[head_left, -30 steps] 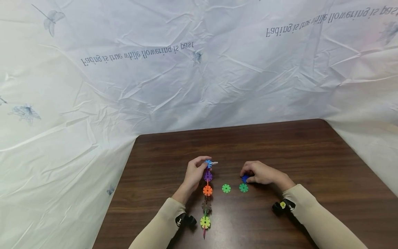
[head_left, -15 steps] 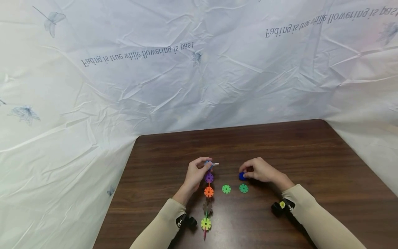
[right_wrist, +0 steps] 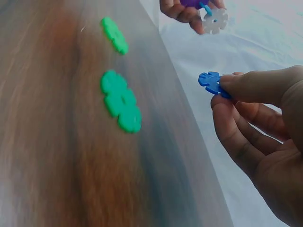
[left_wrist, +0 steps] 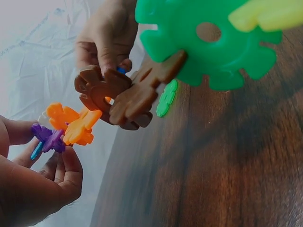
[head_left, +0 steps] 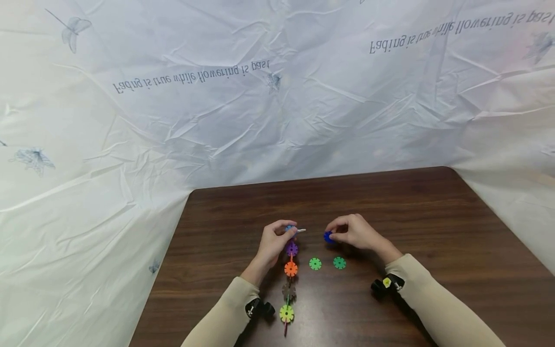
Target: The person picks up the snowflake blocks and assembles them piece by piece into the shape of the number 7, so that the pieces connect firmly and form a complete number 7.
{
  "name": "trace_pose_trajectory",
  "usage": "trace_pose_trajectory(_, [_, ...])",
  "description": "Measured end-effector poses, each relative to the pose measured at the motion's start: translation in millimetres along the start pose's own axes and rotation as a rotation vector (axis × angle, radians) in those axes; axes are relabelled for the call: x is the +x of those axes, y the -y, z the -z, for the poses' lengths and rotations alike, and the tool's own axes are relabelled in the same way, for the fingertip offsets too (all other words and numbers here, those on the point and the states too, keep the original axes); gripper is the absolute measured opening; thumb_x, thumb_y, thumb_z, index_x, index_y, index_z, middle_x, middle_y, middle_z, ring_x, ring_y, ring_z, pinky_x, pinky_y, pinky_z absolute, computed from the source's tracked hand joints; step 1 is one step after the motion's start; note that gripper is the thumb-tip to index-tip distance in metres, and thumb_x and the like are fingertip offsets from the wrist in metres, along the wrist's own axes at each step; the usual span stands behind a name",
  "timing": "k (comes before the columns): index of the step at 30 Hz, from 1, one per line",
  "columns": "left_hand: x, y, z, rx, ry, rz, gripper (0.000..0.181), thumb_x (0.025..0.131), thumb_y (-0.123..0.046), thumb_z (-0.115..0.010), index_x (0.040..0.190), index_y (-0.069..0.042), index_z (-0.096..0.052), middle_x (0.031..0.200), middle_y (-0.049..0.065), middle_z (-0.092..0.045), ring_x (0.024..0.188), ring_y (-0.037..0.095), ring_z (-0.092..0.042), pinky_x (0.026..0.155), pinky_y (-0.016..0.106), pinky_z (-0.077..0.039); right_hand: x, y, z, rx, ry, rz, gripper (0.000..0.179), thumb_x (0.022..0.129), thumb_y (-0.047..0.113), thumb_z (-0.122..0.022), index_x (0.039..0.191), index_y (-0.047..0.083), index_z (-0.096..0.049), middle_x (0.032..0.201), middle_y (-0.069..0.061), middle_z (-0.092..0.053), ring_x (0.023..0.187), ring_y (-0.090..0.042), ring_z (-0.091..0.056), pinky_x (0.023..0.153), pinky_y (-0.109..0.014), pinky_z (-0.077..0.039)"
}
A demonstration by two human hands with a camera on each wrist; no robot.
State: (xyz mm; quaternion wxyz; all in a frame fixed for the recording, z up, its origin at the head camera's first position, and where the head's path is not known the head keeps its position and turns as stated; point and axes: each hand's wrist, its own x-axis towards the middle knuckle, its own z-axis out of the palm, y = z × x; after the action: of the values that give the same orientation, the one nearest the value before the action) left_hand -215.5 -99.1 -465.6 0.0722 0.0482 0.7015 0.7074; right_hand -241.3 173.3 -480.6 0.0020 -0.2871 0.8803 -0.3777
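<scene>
My left hand [head_left: 270,242] pinches the light blue notched disc [head_left: 289,228] at the far end of a chain of interlocking snowflake discs. A white disc [right_wrist: 216,20] juts from it to the right. Towards me the chain runs through purple [head_left: 292,249], orange [head_left: 287,270], brown [left_wrist: 90,85], green [left_wrist: 175,38] and yellow discs [head_left: 283,314], ending in a pinkish-red disc [head_left: 285,329] seen edge-on. Between thumb and fingers, my right hand [head_left: 361,235] holds a loose dark blue disc [right_wrist: 208,80], raised off the table and apart from the white one.
Two loose discs lie flat on the brown wooden table [head_left: 390,202]: a light green disc [head_left: 312,264] and a darker green disc [head_left: 336,263]. White printed sheeting [head_left: 303,130] hangs behind and beside the table. Each wrist wears a black camera [head_left: 378,289].
My right hand has lifted the dark blue disc from beside the darker green one and brought it left and away from me, closer to the white disc. The left hand barely shifts.
</scene>
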Motion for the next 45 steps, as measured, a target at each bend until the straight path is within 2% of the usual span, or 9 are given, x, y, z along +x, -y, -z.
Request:
trace_pose_trajectory(3, [4.9,10.0,1.5,-0.005,0.000,-0.016,0.021,0.090,-0.009,-0.069,0.108,0.002,-0.069,0.100,0.017,-0.068,0.083,0.032,-0.067,0.070,0.027,-0.055,4.6,3.7,-2.3,0.014,-0.018,-0.009,0.015,0.086,0.015,-0.075,0.100,0.020,-0.074,0.084,0.012,-0.070,0.075,-0.003,-0.063,0.065,-0.024,-0.052])
trace_pose_trajectory(6, [7.1,13.2,2.5,-0.006,-0.002,-0.008,0.021,0.090,-0.012,-0.070,0.108,-0.001,-0.070,0.101,0.016,-0.068,0.082,0.029,-0.068,0.070,0.026,-0.054,8.5,7.4,-4.6,0.025,-0.035,-0.008,0.014,0.086,0.016,-0.075,0.099,0.020,-0.074,0.082,0.012,-0.069,0.074,-0.003,-0.062,0.065,-0.024,-0.052])
trace_pose_trajectory(14, [8.4,11.6,2.8,0.013,-0.003,-0.016,0.024,0.090,-0.009,-0.069,0.111,0.003,-0.068,0.101,0.020,-0.067,0.080,0.027,-0.067,0.067,0.025,-0.054,17.8,18.9,-8.7,0.081,-0.067,0.009,0.013,0.086,0.018,-0.075,0.099,0.020,-0.075,0.083,0.010,-0.069,0.073,-0.005,-0.062,0.063,-0.025,-0.052])
trace_pose_trajectory(24, [8.6,10.3,3.5,0.017,0.013,-0.012,0.021,0.091,-0.007,-0.068,0.111,-0.001,-0.069,0.104,0.026,-0.066,0.093,0.050,-0.061,0.068,0.024,-0.053,23.8,27.0,-15.8,0.131,-0.109,0.028,0.013,0.086,0.018,-0.075,0.099,0.016,-0.075,0.082,0.005,-0.069,0.069,-0.007,-0.062,0.060,-0.025,-0.052])
trace_pose_trajectory(28, [5.4,5.1,3.3,0.018,0.024,-0.018,0.020,0.091,-0.003,-0.065,0.111,0.003,-0.068,0.107,0.029,-0.064,0.095,0.054,-0.059,0.068,0.025,-0.053,25.8,29.3,-18.7,0.150,-0.114,0.027,0.013,0.085,0.018,-0.076,0.098,0.015,-0.075,0.081,0.004,-0.070,0.068,-0.006,-0.063,0.060,-0.025,-0.053])
trace_pose_trajectory(35, [-7.6,-16.4,1.0,0.032,0.035,-0.013,0.019,0.092,-0.001,-0.063,0.110,0.004,-0.067,0.107,0.031,-0.063,0.097,0.055,-0.058,0.070,0.026,-0.053,27.2,32.3,-19.1,0.218,-0.091,-0.003,0.014,0.087,0.019,-0.074,0.101,0.014,-0.074,0.080,0.002,-0.069,0.064,-0.012,-0.065,0.056,-0.028,-0.054])
trace_pose_trajectory(40, [-10.5,-19.7,0.8,0.036,0.029,-0.010,0.019,0.092,-0.001,-0.063,0.110,0.004,-0.067,0.105,0.031,-0.064,0.096,0.053,-0.059,0.070,0.027,-0.054,28.4,33.9,-19.9,0.257,-0.080,-0.009,0.016,0.088,0.017,-0.073,0.103,0.011,-0.074,0.080,-0.001,-0.070,0.065,-0.020,-0.068,0.056,-0.030,-0.055])
trace_pose_trajectory(45, [-10.1,-19.5,1.7,0.034,0.033,-0.003,0.020,0.092,-0.001,-0.064,0.110,0.005,-0.067,0.105,0.031,-0.065,0.095,0.051,-0.061,0.070,0.026,-0.054,30.3,31.6,-21.5,0.277,-0.053,-0.008,0.016,0.090,0.017,-0.071,0.105,0.011,-0.073,0.081,-0.003,-0.070,0.066,-0.025,-0.068,0.058,-0.041,-0.056])
